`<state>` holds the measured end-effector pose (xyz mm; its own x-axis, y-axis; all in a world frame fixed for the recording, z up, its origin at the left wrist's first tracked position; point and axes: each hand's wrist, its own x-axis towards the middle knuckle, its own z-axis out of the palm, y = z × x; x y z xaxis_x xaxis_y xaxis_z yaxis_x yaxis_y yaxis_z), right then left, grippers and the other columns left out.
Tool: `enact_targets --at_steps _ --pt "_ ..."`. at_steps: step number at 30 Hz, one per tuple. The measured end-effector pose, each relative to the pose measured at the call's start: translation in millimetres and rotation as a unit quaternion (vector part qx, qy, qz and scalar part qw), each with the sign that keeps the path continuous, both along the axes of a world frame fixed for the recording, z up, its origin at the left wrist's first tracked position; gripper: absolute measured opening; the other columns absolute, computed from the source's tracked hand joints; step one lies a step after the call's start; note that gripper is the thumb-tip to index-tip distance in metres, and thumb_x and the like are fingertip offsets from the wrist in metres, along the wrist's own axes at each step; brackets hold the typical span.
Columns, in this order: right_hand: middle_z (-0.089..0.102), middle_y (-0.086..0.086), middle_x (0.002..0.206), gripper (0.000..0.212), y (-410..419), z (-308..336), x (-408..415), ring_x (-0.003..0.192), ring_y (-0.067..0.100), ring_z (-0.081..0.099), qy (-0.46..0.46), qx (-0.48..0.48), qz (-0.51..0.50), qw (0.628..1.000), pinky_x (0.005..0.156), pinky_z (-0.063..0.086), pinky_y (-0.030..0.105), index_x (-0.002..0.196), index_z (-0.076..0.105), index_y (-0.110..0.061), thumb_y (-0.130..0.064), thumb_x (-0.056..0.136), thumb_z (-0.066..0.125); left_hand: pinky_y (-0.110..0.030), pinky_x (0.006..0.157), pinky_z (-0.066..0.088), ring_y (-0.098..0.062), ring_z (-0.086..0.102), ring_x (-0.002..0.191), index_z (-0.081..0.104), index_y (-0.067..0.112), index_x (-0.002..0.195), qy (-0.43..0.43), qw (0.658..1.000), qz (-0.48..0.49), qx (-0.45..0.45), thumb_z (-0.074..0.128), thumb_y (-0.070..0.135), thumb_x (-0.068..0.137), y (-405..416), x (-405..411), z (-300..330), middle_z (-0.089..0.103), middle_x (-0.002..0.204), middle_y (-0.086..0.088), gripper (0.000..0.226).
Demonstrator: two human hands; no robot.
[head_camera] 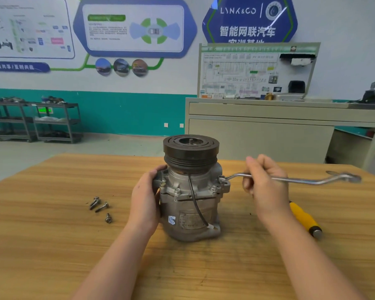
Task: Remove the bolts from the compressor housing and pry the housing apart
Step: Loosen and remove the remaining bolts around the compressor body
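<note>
A grey metal compressor [191,204] stands upright on the wooden table [52,245], its dark pulley [191,148] on top. My left hand [146,198] grips the housing's left side. My right hand [264,180] holds the shaft of a silver ring wrench [301,180], whose ring end sits on a bolt [221,178] at the housing's right flange. Two more bolts [177,191] show in the front flange. Three removed bolts [101,207] lie loose on the table left of the compressor.
A yellow-handled tool [304,219] lies on the table to the right, partly behind my right forearm. Beyond the table stand a beige training bench [268,126] and dark shelving carts [35,122] against the wall.
</note>
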<state>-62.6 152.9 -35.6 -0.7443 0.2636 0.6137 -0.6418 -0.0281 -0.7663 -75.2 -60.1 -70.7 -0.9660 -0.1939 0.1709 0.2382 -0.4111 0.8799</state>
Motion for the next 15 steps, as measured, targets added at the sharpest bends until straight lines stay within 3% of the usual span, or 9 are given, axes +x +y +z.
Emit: enact_targets --at_steps 2,4,6,8,10,13,15 --pt "0.045 0.000 0.044 0.035 9 4 -7 0.034 0.008 0.036 -0.130 -0.123 0.126 0.976 0.036 0.027 0.016 0.058 0.051 -0.020 -0.026 0.091 0.062 -0.052 0.103 0.047 -0.027 0.065 0.114 0.077 0.034 0.100 0.000 1.000 -0.004 -0.003 0.042 0.033 0.099 0 1 1 0.074 0.113 -0.004 0.035" --pt "0.047 0.001 0.046 0.030 10 5 -11 0.032 0.006 0.037 -0.195 -0.202 0.187 0.941 0.033 0.027 0.015 0.066 0.052 -0.013 -0.035 0.080 0.067 -0.053 0.105 0.045 -0.026 0.063 0.116 0.075 0.036 0.104 0.002 1.000 -0.006 -0.005 0.040 0.036 0.100 0 1 0 0.073 0.115 -0.003 0.035" --pt "0.047 0.000 0.047 0.030 7 3 -11 0.033 0.005 0.038 -0.170 -0.270 0.192 0.928 0.031 0.028 0.015 0.068 0.051 -0.015 -0.038 0.073 0.071 -0.052 0.104 0.045 -0.025 0.064 0.116 0.075 0.037 0.105 0.005 1.000 -0.005 -0.002 0.041 0.037 0.100 0 1 -1 0.073 0.115 -0.003 0.034" --pt "0.046 -0.001 0.048 0.027 6 2 -9 0.033 0.006 0.036 -0.132 -0.336 0.178 0.916 0.031 0.027 0.015 0.063 0.054 -0.022 -0.032 0.079 0.073 -0.051 0.104 0.046 -0.026 0.064 0.117 0.077 0.034 0.102 0.010 1.000 -0.007 0.011 0.041 0.036 0.099 0 1 -2 0.073 0.115 -0.005 0.036" --pt "0.045 0.000 0.044 0.042 5 1 -6 0.031 0.008 0.033 -0.100 -0.309 0.134 0.936 0.033 0.026 0.015 0.050 0.053 -0.024 -0.018 0.090 0.065 -0.053 0.106 0.043 -0.027 0.063 0.117 0.078 0.029 0.099 0.013 1.000 -0.008 0.026 0.042 0.033 0.099 -1 1 -2 0.072 0.116 -0.007 0.037" --pt "0.046 0.000 0.040 0.052 -1 1 -1 0.031 0.010 0.033 -0.047 -0.145 0.009 0.988 0.037 0.027 0.015 0.043 0.045 -0.023 -0.007 0.092 0.056 -0.054 0.108 0.041 -0.027 0.064 0.116 0.078 0.027 0.096 0.017 0.999 -0.010 0.040 0.041 0.030 0.098 -2 0 -2 0.072 0.116 -0.009 0.037" --pt "0.048 0.002 0.041 0.049 -4 1 4 0.034 0.009 0.037 -0.014 -0.036 -0.067 0.997 0.040 0.032 0.017 0.045 0.045 -0.022 -0.008 0.091 0.056 -0.055 0.110 0.040 -0.029 0.063 0.117 0.078 0.025 0.096 0.016 0.999 -0.012 0.048 0.042 0.028 0.098 -1 0 -2 0.072 0.117 -0.010 0.036"
